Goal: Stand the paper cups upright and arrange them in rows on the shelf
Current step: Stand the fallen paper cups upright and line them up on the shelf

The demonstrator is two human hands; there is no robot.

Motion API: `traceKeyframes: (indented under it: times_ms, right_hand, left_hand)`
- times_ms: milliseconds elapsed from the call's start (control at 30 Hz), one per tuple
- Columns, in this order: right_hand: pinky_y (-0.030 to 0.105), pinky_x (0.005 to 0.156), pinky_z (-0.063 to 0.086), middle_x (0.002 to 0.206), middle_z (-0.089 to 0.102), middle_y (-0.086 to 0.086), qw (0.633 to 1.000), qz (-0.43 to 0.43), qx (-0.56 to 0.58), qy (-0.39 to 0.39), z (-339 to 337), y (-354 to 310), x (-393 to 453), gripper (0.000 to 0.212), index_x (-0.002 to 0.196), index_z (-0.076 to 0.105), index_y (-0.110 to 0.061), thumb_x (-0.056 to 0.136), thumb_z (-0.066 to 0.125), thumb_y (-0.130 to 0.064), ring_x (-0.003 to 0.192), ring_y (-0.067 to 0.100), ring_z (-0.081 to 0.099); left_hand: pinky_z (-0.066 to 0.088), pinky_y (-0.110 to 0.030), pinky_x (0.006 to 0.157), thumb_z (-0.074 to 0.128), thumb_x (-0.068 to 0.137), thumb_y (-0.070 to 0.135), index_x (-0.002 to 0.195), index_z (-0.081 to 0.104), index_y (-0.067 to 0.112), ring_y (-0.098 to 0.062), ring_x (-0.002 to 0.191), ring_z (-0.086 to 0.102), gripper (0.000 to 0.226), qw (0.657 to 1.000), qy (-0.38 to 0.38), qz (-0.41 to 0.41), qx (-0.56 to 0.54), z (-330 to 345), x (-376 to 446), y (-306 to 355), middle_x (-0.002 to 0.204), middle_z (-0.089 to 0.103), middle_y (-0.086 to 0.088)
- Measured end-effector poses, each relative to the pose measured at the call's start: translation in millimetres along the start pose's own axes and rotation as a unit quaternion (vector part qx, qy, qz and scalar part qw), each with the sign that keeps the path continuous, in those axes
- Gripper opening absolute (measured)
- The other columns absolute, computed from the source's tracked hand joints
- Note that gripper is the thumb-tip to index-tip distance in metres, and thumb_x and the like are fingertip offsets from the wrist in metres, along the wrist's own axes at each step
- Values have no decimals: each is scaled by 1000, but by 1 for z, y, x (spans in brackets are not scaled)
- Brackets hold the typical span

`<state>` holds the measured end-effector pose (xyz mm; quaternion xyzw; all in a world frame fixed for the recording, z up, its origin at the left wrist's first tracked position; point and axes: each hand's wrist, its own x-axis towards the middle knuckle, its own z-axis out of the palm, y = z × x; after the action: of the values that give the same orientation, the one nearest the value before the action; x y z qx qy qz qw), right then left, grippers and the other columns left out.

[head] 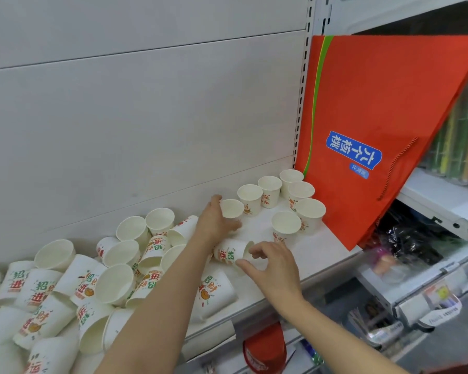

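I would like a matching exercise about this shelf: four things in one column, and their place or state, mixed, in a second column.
Things:
1. left hand
2. right hand
3. orange bag
4. red cap

Places or states:
A. hangs below the shelf edge
B. leans at the right end of the shelf
C. holds an upright cup in the back row
D. pinches the rim of a cup lying on its side

Pairs: 1-C, 2-D, 3-B, 4-A
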<state>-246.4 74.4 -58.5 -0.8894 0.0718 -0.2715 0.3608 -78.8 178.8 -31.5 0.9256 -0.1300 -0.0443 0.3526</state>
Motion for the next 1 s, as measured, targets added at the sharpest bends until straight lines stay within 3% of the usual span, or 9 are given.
traceKeyframes:
  times_ms: [100, 200, 333, 400, 467, 567, 667, 833, 1000]
  right_hand:
    - [32, 73, 46, 79, 62, -14, 997, 59, 0, -40, 11, -8, -2, 34, 81, 61, -28, 71, 69, -60, 81, 11, 53]
    - [33, 70, 49, 79, 63, -16, 993, 103, 33, -49, 24, -11, -1, 31, 79, 57, -29, 71, 70, -56, 81, 8, 57]
    - [30, 66, 51, 81, 67, -12, 988, 134, 47, -54, 32, -12, 3, 21, 81, 56, -24, 79, 70, -40, 78, 10, 62]
    - [32, 68, 49, 79, 66, -6, 996, 88, -15, -24, 27, -12, 7, 13, 85, 60, -22, 83, 68, -33, 77, 16, 59]
    - [33, 70, 43, 76, 66, -4, 994, -17, -104, 23, 19, -8, 16, 8, 88, 65, -22, 82, 69, -26, 75, 19, 54]
    - [33, 66, 32, 73, 68, -3, 968, -132, -206, 56, 9, 3, 37, 15, 89, 72, -20, 75, 76, -14, 73, 25, 54]
    - [35, 65, 24, 63, 62, -1, 937, -183, -294, 41, 8, 9, 54, 16, 74, 71, -17, 66, 79, -7, 67, 27, 53]
    - [35, 65, 24, 59, 61, 1, 915, -176, -363, 1, 13, 14, 68, 18, 66, 68, -15, 59, 79, -3, 64, 27, 52]
    - [36, 66, 24, 58, 61, 1, 909, -126, -397, -8, 15, 23, 85, 22, 62, 67, -15, 52, 80, 0, 63, 26, 53]
  left_hand:
    - [44, -40, 100, 85, 68, 37, 141, 41, 20, -23, 121, 53, 87, 999, 22, 32, 29, -26, -12, -9, 139, 49, -5]
    - [49, -37, 93, 80, 74, 37, 131, 54, 24, -17, 110, 59, 64, 995, 51, 35, 78, -59, -30, -23, 131, 57, 0]
    - [48, -30, 87, 77, 78, 35, 125, 60, 24, -10, 105, 60, 52, 995, 30, 20, 90, -85, -68, -37, 126, 62, 6]
    - [46, -28, 88, 77, 77, 35, 125, 61, 26, -9, 107, 59, 51, 996, 18, 20, 91, -87, -90, -40, 126, 61, 9]
    - [47, -31, 89, 76, 76, 36, 123, 63, 28, -9, 109, 58, 49, 995, 14, 26, 99, -88, -104, -39, 127, 61, 9]
    - [49, -36, 91, 73, 76, 47, 121, 63, 32, -13, 112, 58, 49, 989, 12, 39, 145, -88, -107, -32, 127, 61, 7]
    - [47, -36, 91, 66, 75, 65, 124, 59, 28, -17, 110, 58, 62, 970, -7, 32, 240, -83, -98, -18, 123, 61, 5]
    - [36, -41, 94, 64, 68, 72, 123, 51, 17, -25, 112, 55, 78, 921, -53, 3, 387, -61, -78, -16, 120, 59, -3]
    - [38, -43, 96, 71, 70, 57, 126, 44, 17, -31, 113, 53, 74, 897, -97, 8, 430, -50, -72, -20, 120, 56, -7]
